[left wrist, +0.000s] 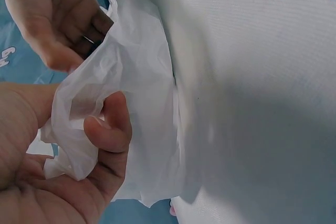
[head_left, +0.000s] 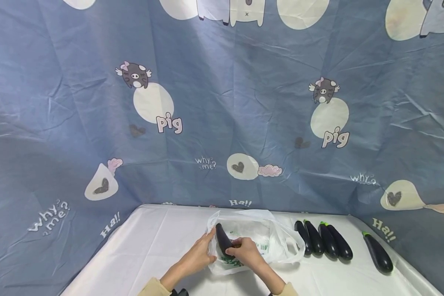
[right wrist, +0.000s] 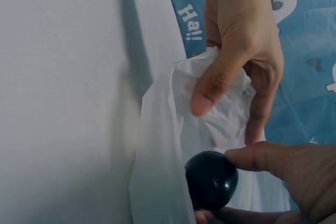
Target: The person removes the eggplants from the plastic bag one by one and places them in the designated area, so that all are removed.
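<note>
A white plastic bag [head_left: 257, 232] with green print lies mouth open on the table. My left hand [head_left: 197, 255] holds its left rim; in the left wrist view the fingers curl round the thin plastic [left wrist: 142, 82]. My right hand [head_left: 247, 251] grips a dark eggplant [head_left: 223, 240] at the bag's mouth, with the eggplant tilted over the inside. The right wrist view shows the eggplant's rounded end [right wrist: 211, 180] between thumb and fingers, beside the bag wall [right wrist: 157, 145]. How deep the eggplant reaches into the bag is hidden.
To the right of the bag, several eggplants [head_left: 328, 240] lie side by side with green stems pointing away. A single eggplant [head_left: 378, 253] lies farther right near the table edge. A blue printed curtain [head_left: 222, 123] rises behind the white table [head_left: 163, 234].
</note>
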